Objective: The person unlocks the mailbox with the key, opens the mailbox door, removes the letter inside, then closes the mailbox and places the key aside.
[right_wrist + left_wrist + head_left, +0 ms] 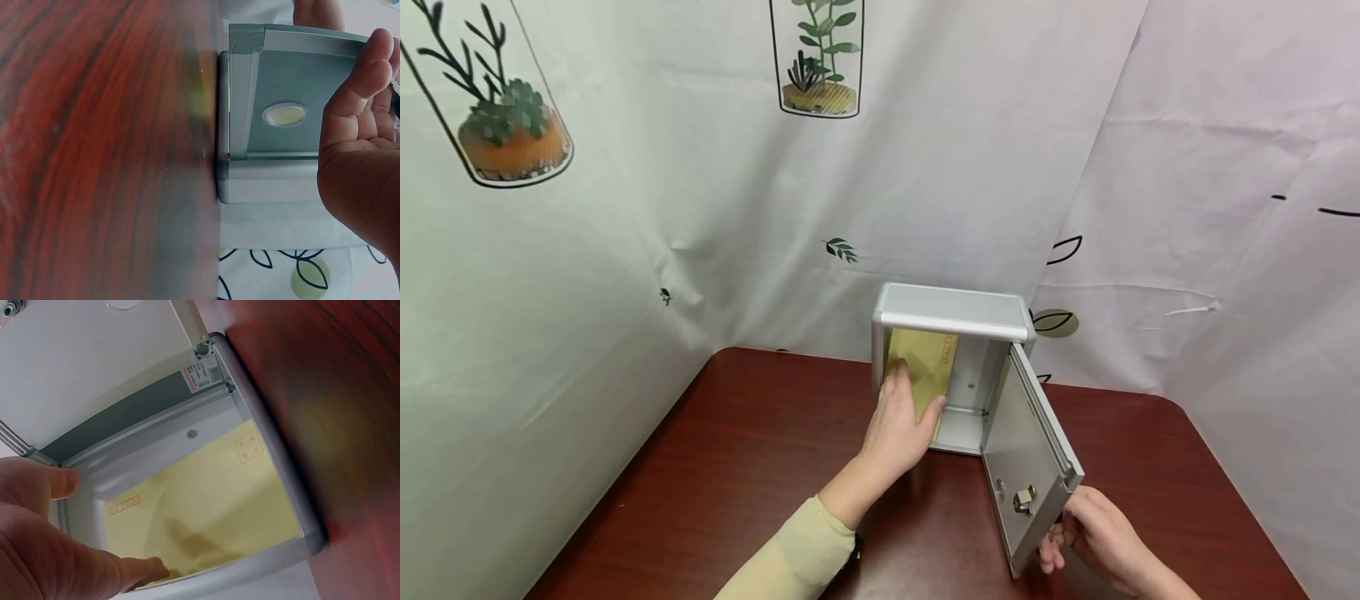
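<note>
On the counter (760,467), a box (955,304) is set. The envelope (921,354) inside seems touched by the left grip (901,425), fingers apart; it should be kept flat. The door (1018,442) should be kept still; the right grip (1097,527) is bent beside it, its hold untold.

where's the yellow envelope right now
In the head view, the yellow envelope is inside the open silver lockbox, toward its left side, with the left hand in front of it.
</note>
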Action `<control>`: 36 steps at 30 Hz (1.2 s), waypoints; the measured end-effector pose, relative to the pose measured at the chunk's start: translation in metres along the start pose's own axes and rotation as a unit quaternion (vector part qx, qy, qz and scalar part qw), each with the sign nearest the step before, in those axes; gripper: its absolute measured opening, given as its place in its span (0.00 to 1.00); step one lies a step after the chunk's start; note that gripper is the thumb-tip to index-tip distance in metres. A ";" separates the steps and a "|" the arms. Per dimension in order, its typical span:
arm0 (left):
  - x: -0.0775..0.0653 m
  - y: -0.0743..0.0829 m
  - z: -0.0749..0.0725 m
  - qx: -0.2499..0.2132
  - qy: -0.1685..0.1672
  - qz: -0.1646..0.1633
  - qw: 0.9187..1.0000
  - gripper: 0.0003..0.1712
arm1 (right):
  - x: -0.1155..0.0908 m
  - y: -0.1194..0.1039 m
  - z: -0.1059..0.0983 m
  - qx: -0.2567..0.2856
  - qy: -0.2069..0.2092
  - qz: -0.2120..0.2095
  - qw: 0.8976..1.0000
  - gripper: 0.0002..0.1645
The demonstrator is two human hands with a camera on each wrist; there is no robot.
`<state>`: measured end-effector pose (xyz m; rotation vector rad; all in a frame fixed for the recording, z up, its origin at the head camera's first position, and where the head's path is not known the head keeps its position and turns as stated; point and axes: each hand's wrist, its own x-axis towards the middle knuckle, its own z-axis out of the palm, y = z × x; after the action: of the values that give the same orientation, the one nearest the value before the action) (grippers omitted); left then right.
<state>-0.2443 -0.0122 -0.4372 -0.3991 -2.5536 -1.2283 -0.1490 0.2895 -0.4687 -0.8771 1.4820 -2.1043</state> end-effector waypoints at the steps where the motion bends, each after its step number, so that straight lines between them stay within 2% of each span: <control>1: 0.001 0.001 0.002 -0.004 0.002 -0.006 1.000 0.52 | 0.000 0.000 0.000 0.001 -0.001 0.000 1.000 0.34; 6: 0.005 0.004 0.010 -0.013 0.020 -0.022 0.999 0.55 | -0.001 0.000 -0.001 -0.002 0.001 0.005 1.000 0.34; 17: 0.013 0.012 0.021 0.010 0.051 -0.043 0.998 0.58 | 0.000 0.000 0.000 -0.015 0.008 0.006 1.000 0.34; 31: 0.019 0.010 0.029 0.025 0.091 -0.017 0.995 0.59 | -0.002 0.000 -0.003 -0.012 0.008 -0.002 1.000 0.34; 36: 0.023 0.008 0.030 0.059 0.091 -0.028 0.994 0.61 | -0.002 0.000 -0.005 -0.023 0.013 0.002 1.000 0.34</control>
<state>-0.2662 0.0192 -0.4418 -0.1819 -2.4801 -1.0727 -0.1512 0.2944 -0.4708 -0.8656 1.5498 -2.0953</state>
